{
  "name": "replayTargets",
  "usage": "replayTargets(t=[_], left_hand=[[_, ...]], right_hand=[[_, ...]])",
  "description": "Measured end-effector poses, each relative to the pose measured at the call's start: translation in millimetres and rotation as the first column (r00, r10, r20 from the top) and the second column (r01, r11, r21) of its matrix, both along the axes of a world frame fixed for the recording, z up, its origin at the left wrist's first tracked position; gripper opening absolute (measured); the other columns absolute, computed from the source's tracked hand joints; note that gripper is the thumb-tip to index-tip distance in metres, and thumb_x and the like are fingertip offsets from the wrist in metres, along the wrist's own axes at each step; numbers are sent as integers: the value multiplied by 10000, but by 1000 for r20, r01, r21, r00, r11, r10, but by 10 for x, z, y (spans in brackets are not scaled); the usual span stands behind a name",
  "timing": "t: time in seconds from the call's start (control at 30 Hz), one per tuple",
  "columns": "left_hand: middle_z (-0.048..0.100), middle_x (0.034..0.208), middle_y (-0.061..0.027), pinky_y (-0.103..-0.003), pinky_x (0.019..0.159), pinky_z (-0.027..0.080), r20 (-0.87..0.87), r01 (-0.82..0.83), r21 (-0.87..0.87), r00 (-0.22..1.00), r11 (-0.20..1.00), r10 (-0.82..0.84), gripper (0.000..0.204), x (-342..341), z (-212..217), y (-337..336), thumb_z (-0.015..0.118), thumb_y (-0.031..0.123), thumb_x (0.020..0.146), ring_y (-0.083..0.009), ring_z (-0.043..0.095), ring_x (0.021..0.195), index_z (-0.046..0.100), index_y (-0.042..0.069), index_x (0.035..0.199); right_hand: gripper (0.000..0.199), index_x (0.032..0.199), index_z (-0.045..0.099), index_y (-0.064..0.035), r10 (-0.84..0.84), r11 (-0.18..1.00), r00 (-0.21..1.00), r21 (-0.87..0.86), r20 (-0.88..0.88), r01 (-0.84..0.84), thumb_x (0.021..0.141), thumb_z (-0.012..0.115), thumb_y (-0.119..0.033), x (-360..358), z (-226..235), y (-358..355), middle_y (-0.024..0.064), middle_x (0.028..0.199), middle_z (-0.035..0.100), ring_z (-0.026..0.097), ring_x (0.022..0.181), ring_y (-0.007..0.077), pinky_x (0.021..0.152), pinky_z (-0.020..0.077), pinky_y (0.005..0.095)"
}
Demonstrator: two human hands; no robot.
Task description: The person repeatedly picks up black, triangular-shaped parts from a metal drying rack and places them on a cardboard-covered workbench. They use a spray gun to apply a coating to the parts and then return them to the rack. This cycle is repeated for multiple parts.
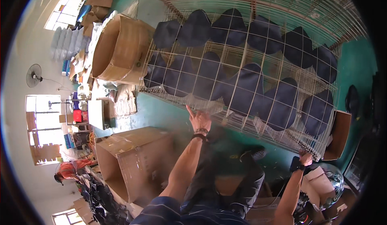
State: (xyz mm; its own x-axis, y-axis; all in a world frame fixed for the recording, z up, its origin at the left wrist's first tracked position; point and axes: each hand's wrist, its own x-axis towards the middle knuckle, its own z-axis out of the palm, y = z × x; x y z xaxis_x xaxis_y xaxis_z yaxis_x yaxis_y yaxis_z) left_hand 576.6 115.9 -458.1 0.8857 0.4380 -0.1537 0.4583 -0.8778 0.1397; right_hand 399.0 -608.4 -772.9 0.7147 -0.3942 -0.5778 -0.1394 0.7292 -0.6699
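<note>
A large wire rack [246, 58] spreads in front of me, its stacked wire shelves seen from above. Two rows of dark navy, rounded fabric-like pieces [209, 76] lie under its top grid. My left hand [200, 121] is just off the rack's near edge, fingers apart and the index stretched toward it; nothing shows in it. At the near right corner, beside a coiled spring [308, 146], my right hand [306, 158] is closed on the rack's edge. Its fingertips are partly hidden. I wear a dark band on each wrist.
An open cardboard box [139, 49] stands against the rack's left end, and another box [137, 156] is left of my legs. More cardboard [338, 134] is by the right end. A clear plastic bag [332, 182] lies near my right arm. A person in orange [74, 169] is far left.
</note>
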Motion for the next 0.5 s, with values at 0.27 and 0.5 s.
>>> replayTargets(t=[0.27, 0.5], left_hand=[[695, 960, -45, -626, 1003, 339, 149, 26, 31, 988, 999, -30, 299, -249, -26, -409, 509, 258, 919, -514, 132, 1430, 747, 77, 903], [675, 834, -65, -657, 1063, 315, 241, 85, 40, 966, 996, -92, 241, -565, -253, -814, 544, 167, 887, -448, 467, 1233, 726, 23, 822]], right_hand=[[414, 988, 665, -61, 89, 907, 986, -397, -142, -139, 913, 518, -440, 765, 687, -349, 125, 917, 688, 664, 836, 301, 786, 517, 482], [305, 843, 713, -125, -232, -365, 377, -279, -897, -888, 863, 589, -403, 1189, 1659, -338, 67, 828, 698, 682, 787, 239, 684, 531, 441]])
